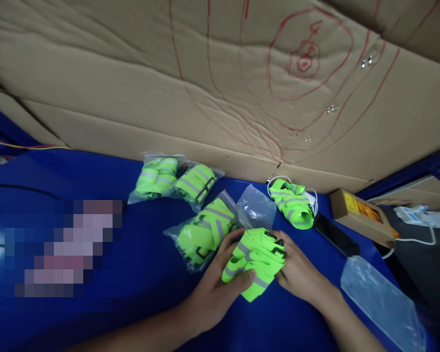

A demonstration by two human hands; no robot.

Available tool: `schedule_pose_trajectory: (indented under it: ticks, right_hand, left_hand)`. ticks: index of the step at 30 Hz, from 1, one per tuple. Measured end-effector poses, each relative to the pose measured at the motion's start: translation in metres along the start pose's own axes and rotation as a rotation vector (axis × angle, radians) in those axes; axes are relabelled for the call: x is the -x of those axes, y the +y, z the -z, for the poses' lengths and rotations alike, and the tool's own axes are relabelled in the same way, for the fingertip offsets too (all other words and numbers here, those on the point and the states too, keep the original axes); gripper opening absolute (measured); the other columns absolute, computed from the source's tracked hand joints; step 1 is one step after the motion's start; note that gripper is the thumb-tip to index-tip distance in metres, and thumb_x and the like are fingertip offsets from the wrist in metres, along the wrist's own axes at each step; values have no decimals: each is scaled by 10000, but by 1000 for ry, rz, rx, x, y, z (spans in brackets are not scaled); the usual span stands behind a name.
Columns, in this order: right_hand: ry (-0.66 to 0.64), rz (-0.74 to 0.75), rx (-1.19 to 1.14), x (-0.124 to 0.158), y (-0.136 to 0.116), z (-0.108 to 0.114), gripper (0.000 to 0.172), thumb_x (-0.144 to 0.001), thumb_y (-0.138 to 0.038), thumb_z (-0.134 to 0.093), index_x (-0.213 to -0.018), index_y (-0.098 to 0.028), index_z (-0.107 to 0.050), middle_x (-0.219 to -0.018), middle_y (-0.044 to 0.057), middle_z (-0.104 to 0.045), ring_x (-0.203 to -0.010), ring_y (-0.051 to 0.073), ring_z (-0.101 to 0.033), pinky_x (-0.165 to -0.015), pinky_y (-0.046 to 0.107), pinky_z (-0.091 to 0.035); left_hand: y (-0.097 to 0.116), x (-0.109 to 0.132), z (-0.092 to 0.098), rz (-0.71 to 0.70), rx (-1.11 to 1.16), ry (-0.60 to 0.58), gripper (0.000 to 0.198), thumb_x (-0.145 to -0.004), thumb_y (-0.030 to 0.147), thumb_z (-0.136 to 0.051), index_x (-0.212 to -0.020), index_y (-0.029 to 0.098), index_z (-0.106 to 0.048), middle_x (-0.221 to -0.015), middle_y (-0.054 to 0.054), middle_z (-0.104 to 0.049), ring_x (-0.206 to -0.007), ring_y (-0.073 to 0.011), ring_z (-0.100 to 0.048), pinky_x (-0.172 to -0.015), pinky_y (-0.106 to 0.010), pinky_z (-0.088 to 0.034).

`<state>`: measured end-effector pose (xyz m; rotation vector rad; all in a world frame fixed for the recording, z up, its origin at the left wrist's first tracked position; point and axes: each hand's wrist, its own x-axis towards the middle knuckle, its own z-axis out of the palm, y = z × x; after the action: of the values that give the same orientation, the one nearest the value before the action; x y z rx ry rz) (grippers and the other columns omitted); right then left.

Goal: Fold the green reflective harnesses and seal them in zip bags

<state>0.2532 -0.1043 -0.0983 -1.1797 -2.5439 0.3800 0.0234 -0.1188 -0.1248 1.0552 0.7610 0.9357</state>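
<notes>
A folded bundle of neon green reflective strap (254,264) with grey stripes and black buckles is held above the blue table. My left hand (220,283) is closed around its left side, thumb pressed on the front. At its right edge, by the buckles, my right hand (297,266) is also closed on it; its fingertips are partly hidden behind the strap. Just beyond my left hand lies a clear bag with a similar green bundle (209,230). An empty-looking clear plastic bag (256,208) lies behind the held strap.
Two more bagged green bundles (157,177) (196,183) lie by the cardboard wall (132,107). A loose green strap roll (293,203) rests on a white cable, near a black phone (336,235) and a small cardboard box (363,217). Another clear bag (383,298) lies at right.
</notes>
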Motion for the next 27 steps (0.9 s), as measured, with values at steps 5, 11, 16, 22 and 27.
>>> schedule_pose_trajectory:
  ticks: [5,11,16,22,27]
  right_hand:
    - [-46,-21,7,0,1,7,558,-848,43,-482,-1327,-213,-608,-1399,140,-551,-1193,271,-545,-1031,484,-520]
    - [-18,-45,-61,2,-1,9,467,-856,51,-453,-1208,-184,-651,-1378,138,-559,-1266,243,-559,-1062,395,-520]
    - [277,-130,-165,0,4,12,281,-969,-64,-480,-1091,-223,-677,-1203,84,-644,-1082,170,-671,-907,265,-557]
    - [485,-204,-238,0,-5,10,191,-956,-108,-611,-1071,-254,-658,-1027,25,-716,-940,152,-696,-833,237,-545]
    - [526,-181,-235,-2,-15,9,198,-939,-84,-626,-1048,-244,-665,-981,26,-718,-894,153,-697,-799,240,-552]
  left_hand:
    - [5,1,-1,12,-65,36,529,-873,422,-739,-1377,310,-627,-1633,-45,-351,-1503,-330,-343,-1227,-429,-340]
    - [8,2,-1,74,-12,59,585,-858,458,-744,-1402,297,-603,-1604,-62,-419,-1424,-335,-457,-1188,-442,-394]
    - [9,-1,-1,68,-17,54,556,-871,399,-741,-1393,279,-593,-1454,-69,-573,-1308,-298,-563,-1078,-382,-490]
    - [6,-1,0,-21,-236,-124,440,-911,227,-648,-1346,249,-586,-1275,-61,-641,-1167,-230,-623,-1054,-361,-488]
    - [17,-2,-1,-61,-387,-206,462,-854,158,-658,-1306,242,-617,-1325,-62,-587,-1234,-232,-577,-1101,-352,-450]
